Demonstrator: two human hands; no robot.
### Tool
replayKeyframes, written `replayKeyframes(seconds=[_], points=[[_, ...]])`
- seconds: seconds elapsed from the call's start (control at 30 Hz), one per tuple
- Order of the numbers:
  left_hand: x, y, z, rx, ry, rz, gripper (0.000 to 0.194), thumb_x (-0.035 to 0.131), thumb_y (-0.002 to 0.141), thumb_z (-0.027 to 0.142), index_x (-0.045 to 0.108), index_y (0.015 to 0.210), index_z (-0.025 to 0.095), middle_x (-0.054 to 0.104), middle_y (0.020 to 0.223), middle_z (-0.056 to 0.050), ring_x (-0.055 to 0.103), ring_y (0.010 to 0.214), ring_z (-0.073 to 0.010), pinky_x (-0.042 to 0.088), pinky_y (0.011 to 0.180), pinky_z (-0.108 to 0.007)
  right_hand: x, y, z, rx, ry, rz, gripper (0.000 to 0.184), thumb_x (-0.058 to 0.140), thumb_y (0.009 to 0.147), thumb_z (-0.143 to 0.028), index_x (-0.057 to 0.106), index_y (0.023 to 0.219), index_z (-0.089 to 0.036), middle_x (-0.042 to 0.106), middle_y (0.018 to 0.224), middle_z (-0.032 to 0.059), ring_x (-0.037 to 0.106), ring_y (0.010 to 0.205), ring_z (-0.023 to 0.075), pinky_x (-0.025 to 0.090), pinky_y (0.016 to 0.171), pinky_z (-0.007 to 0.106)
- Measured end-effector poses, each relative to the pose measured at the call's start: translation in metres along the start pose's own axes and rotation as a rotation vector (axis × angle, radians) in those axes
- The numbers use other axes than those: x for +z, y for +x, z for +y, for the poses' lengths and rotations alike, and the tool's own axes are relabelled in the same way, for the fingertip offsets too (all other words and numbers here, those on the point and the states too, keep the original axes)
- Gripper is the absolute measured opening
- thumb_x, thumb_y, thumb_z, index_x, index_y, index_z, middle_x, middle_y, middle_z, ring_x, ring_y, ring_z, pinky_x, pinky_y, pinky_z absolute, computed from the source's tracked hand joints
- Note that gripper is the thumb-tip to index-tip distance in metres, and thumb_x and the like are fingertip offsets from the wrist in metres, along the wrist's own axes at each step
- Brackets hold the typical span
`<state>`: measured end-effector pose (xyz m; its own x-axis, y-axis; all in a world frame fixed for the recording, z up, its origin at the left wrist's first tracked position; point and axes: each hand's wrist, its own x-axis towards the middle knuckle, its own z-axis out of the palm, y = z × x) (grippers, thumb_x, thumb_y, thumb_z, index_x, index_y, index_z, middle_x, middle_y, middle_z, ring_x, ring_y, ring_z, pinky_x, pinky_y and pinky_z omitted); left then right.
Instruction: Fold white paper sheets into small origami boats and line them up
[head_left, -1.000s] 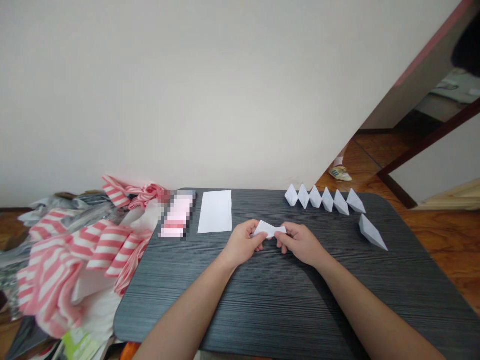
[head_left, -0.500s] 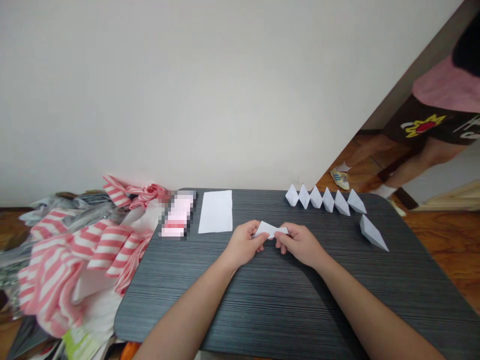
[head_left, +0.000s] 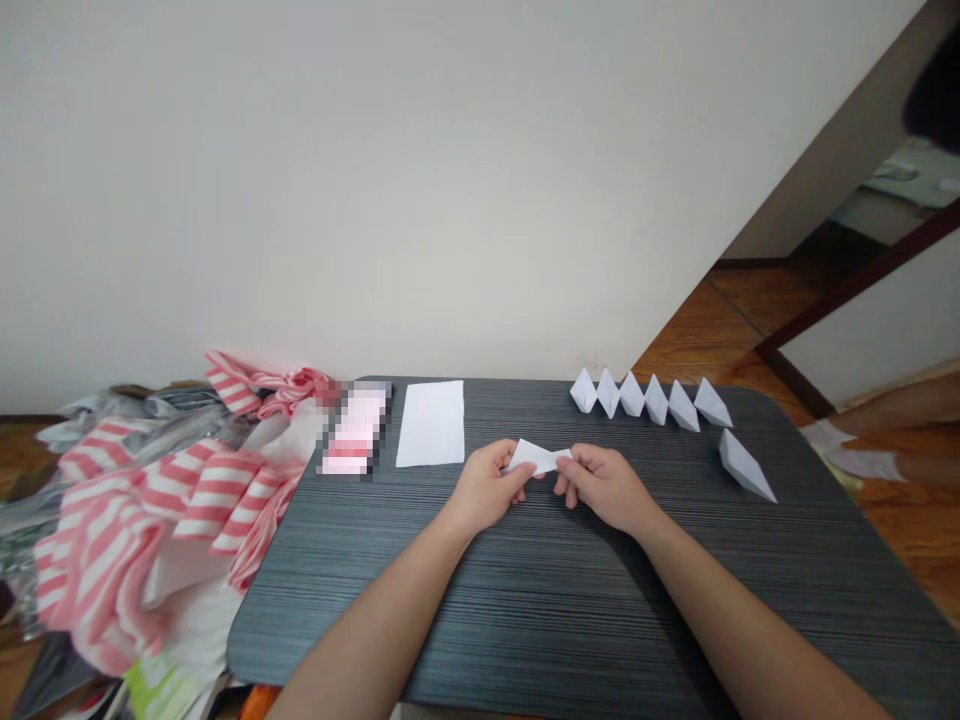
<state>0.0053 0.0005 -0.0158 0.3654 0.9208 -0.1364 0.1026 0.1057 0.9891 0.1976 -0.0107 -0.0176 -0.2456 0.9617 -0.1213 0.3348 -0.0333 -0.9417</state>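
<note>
A small folded piece of white paper (head_left: 534,458) is held between both hands above the dark table (head_left: 510,600). My left hand (head_left: 487,488) is closed on its left end, thumb on top. The right end is pinched by my right hand (head_left: 600,485), between thumb and fingers. The undersides of the paper and some fingertips are hidden. Beyond the left hand lies a flat stack of white paper (head_left: 431,424). Several folded paper boats (head_left: 631,396) stand in a row at the far right, and a larger paper boat (head_left: 745,467) sits nearer, right of my right hand.
A blurred-out phone-like object (head_left: 358,425) lies at the table's far left. Pink-and-white striped cloth (head_left: 112,540) is heaped beside the left edge. The wall (head_left: 450,200) rises behind the table. At the right, a person's legs (head_left: 892,435) show blurred over the wooden floor.
Another person has walked past at the right, mostly leaving the view. My right hand has shifted its pinch slightly on the paper's right end; my left hand stays in place.
</note>
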Motion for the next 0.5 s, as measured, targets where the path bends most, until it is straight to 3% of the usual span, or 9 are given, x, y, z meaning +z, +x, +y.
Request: replayKeyframes(seconds=[0.3, 0.5], points=[[0.0006, 0.0001, 0.0013, 0.007, -0.015, -0.011, 0.024, 0.053, 0.08, 0.037, 0.057, 0.088, 0.014, 0.054, 0.055, 0.002, 0.048, 0.046, -0.0075, 0.037, 0.044, -0.018, -0.0005, 0.0017, 0.0032, 0.022, -0.005, 0.006, 0.03, 0.05, 0.085, -0.039, 0.059, 0.067, -0.016, 0.06, 0.048, -0.0008, 0.05, 0.039, 0.0086, 0.034, 0.041, 0.02], [0.0012, 0.0003, 0.001, -0.013, -0.026, -0.004, 0.024, 0.056, 0.078, 0.036, 0.057, 0.089, 0.014, 0.054, 0.057, 0.002, 0.048, 0.046, -0.0072, 0.037, 0.045, -0.017, -0.0007, 0.0008, -0.0012, 0.007, 0.014, -0.062, 0.022, 0.055, 0.082, -0.035, 0.058, 0.071, -0.016, 0.062, 0.056, 0.0004, 0.053, 0.043, 0.0094, 0.037, 0.042, 0.02]])
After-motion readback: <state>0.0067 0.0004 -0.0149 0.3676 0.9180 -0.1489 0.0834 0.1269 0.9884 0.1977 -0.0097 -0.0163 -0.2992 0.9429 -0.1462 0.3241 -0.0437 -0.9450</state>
